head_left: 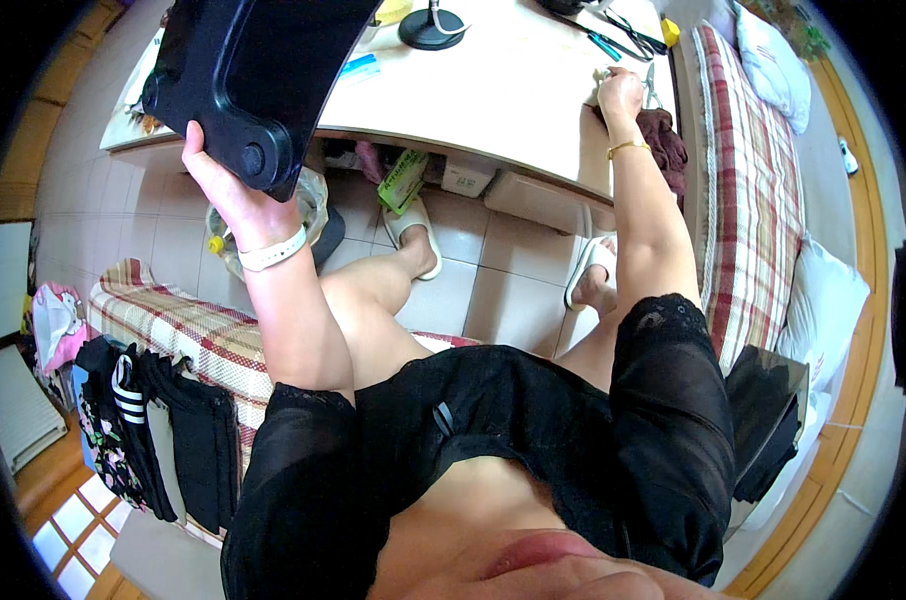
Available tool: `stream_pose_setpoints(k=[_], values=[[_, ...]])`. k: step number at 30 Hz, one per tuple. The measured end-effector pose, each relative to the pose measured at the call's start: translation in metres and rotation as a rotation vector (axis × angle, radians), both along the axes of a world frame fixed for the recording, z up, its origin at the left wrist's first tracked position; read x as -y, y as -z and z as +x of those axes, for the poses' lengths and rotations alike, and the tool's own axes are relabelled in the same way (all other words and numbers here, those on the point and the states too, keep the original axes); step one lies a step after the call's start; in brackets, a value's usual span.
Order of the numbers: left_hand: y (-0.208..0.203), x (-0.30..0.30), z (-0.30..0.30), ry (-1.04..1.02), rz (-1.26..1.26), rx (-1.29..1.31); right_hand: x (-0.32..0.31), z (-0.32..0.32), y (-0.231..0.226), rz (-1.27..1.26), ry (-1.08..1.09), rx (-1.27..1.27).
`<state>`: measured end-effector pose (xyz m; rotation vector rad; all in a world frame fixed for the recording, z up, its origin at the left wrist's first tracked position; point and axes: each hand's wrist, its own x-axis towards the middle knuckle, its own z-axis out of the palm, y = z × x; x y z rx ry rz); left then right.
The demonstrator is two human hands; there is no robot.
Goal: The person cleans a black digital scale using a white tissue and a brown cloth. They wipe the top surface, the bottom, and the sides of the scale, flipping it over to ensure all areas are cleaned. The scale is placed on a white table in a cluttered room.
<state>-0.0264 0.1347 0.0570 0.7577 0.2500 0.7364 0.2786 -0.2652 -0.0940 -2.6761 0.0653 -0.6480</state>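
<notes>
Left hand (231, 190), partly curled, grips the black moulded plastic panel (258, 95) by its corner, apparently to support its tilt; right hand (621, 94) curls beside brown cloth (663, 145), contents unclear.

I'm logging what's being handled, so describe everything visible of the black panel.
The black panel looks like smooth, slightly glossy moulded plastic. A curved ridge runs along its face, and a round, foot-like disc sits near each of its two visible corners. It is held up and tilted, hiding the left part of the pale table; its top is cut off by the picture's edge. The left hand grips its lower edge.
</notes>
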Motion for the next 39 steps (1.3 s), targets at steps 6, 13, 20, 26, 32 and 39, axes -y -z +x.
stream_pose_setpoints(k=[6, 13, 20, 26, 32, 39], values=[[-0.002, 0.000, -0.003, -0.066, -0.067, 0.014, -0.168, -0.064, 0.023, 0.136, -0.382, 0.032], [0.006, -0.009, 0.003, -0.004, -0.102, 0.059, -0.279, -0.218, 0.023, 0.665, -1.048, -0.321], [0.006, -0.017, -0.007, -0.005, -0.088, 0.102, -0.261, -0.204, 0.006, 1.389, -0.754, -0.627], [0.004, -0.021, -0.007, -0.015, -0.087, 0.153, -0.274, -0.155, 0.026, 0.248, -0.552, 0.211], [0.005, -0.021, -0.002, -0.019, -0.065, 0.125, -0.379, -0.211, 0.040, 0.243, -1.091, -0.034], [0.005, -0.025, -0.016, -0.067, -0.044, -0.013, -0.406, -0.297, -0.020, 0.613, -1.112, -0.491]])
